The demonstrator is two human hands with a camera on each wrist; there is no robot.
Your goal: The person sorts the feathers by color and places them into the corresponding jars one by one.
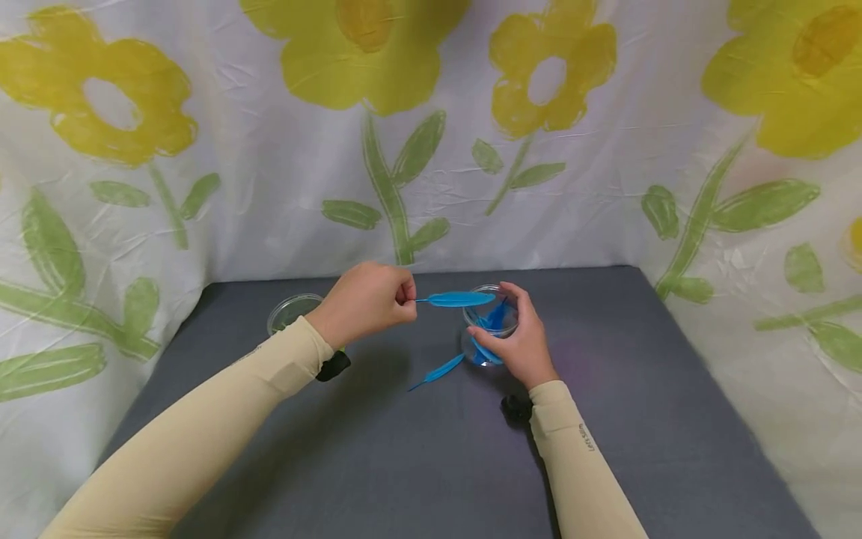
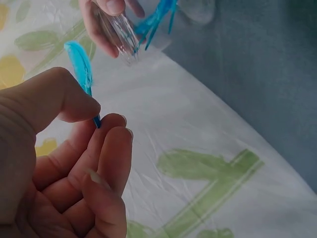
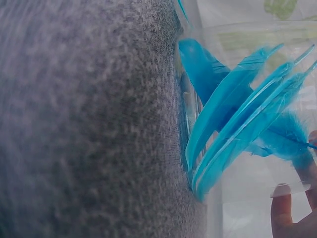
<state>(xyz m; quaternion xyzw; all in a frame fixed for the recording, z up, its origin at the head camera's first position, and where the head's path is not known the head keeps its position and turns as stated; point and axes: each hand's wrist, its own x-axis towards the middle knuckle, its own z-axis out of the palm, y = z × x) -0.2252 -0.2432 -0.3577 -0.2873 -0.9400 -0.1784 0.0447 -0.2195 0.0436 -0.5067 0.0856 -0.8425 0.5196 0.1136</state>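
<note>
Between thumb and fingertips, my left hand [image 1: 369,305] pinches a blue feather [image 1: 461,299] by its quill. In the head view this feather lies level, its broad end in front of the mouth of a clear jar [image 1: 469,346]. My right hand [image 1: 521,340] grips that jar, thumb on the near side and fingers around the far side. Several blue feathers [image 3: 233,109] stand inside it, seen through the wall in the right wrist view. Another blue feather [image 1: 441,370] lies on the table beside the jar, its quill pointing to the near left.
A second clear round container [image 1: 292,307] stands on the left, partly hidden behind my left hand and sleeve. The dark grey tabletop [image 1: 417,464] ends at a white curtain [image 1: 283,224] with yellow flowers at the back and sides.
</note>
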